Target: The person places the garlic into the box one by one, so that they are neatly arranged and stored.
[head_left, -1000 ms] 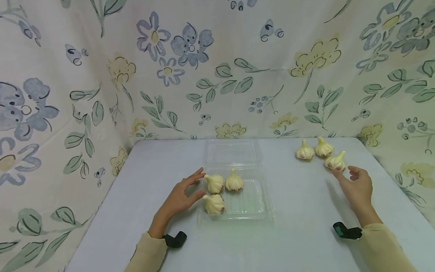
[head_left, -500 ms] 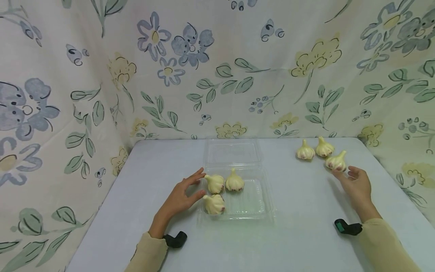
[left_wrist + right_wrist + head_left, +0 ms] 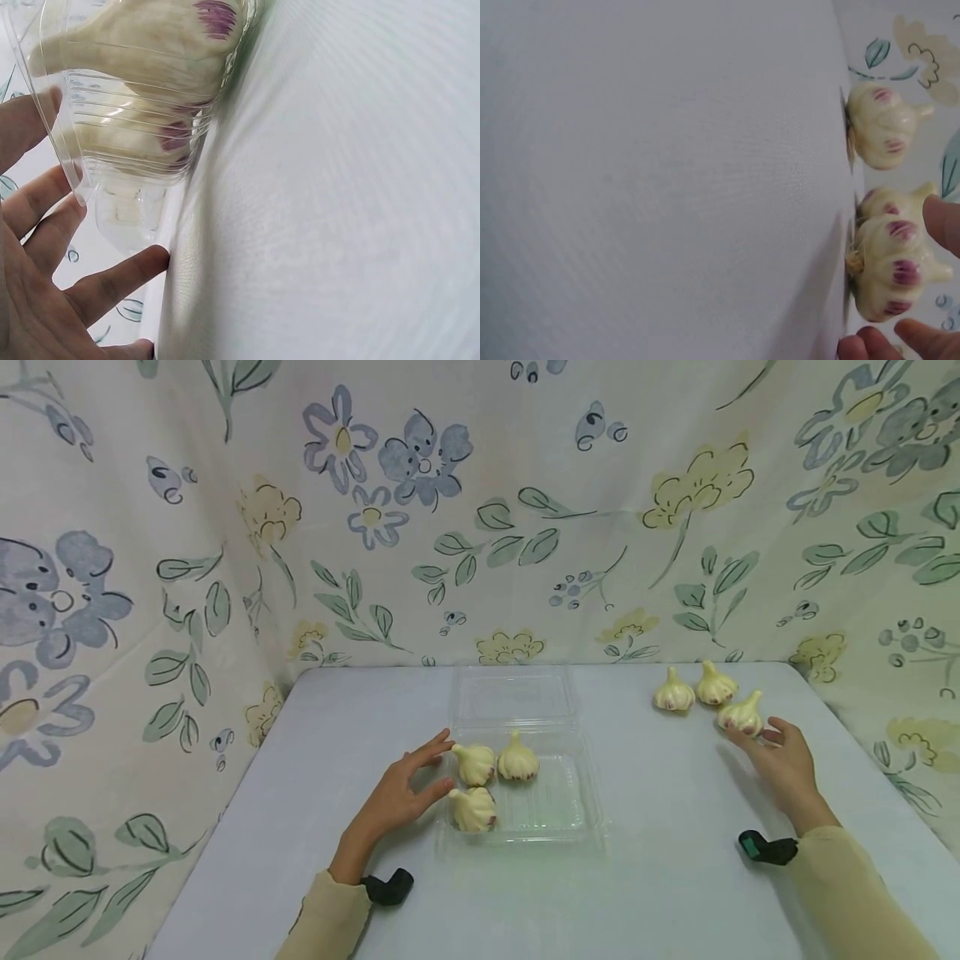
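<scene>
A clear plastic clamshell container [image 3: 551,802] lies open, its lid [image 3: 513,697] folded back. Three garlic bulbs sit inside: one at the left rear [image 3: 476,764], one right of it [image 3: 518,758], one at the left front [image 3: 473,810]. Beside the container's left side is my left hand [image 3: 397,792], thumb and fingertips at the rim in the left wrist view, fingers [image 3: 112,289] spread. My right hand [image 3: 780,770] reaches to the nearest of three loose garlic bulbs [image 3: 741,715]. In the right wrist view that bulb [image 3: 892,274] lies between thumb and fingers, which show small gaps from it.
Two more loose bulbs, one on the left [image 3: 674,691] and one at the back [image 3: 716,683], stand close to the nearest one. A white table [image 3: 675,877] carries everything. Flowered cloth [image 3: 450,527] hangs behind and along both sides. Each wrist wears a black camera.
My right hand has shifted slightly up and left, closer around the nearest loose bulb. My left hand and the container have stayed put.
</scene>
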`<state>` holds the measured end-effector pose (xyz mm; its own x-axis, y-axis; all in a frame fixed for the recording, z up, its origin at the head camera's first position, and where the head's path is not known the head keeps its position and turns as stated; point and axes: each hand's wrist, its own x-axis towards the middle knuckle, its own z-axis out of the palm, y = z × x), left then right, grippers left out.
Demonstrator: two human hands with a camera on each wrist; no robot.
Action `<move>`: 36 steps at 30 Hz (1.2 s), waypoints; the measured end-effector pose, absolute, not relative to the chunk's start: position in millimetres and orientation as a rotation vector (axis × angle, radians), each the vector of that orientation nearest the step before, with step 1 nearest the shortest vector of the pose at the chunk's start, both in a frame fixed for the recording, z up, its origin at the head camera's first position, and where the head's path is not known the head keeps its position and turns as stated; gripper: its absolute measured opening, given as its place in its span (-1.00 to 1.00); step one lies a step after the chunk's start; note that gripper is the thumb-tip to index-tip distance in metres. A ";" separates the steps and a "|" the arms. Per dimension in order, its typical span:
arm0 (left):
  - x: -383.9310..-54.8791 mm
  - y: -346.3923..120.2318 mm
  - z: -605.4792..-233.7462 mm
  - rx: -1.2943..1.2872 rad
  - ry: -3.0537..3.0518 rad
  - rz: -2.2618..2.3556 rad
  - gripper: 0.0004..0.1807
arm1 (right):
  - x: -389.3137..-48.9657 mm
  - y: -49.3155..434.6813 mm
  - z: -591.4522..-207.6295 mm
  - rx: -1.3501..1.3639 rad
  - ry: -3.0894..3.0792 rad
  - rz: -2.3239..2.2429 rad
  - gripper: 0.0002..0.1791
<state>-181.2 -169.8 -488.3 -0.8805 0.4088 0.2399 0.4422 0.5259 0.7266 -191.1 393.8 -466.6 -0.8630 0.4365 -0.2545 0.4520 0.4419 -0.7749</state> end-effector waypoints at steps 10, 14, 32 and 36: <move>-180.2 -170.3 -487.7 -0.751 -2.714 -1.310 -0.37 | -199.4 404.5 -463.9 0.626 2.639 -1.311 0.24; -180.0 -170.8 -487.0 -0.755 -2.706 -1.308 -0.37 | -204.6 408.2 -460.4 0.557 2.618 -1.229 0.27; -182.1 -169.5 -488.2 -0.744 -2.723 -1.308 -0.36 | -215.0 404.3 -458.6 0.711 2.607 -1.236 0.25; -182.2 -170.2 -488.6 -0.742 -2.725 -1.294 -0.35 | -216.7 402.9 -460.2 0.718 2.620 -1.238 0.22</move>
<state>-182.2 -170.2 -488.6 -0.8852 0.4044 0.2300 0.4338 0.5390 0.7220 -216.7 402.9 -460.2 -0.8728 0.3551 -0.3349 0.4842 0.5432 -0.6859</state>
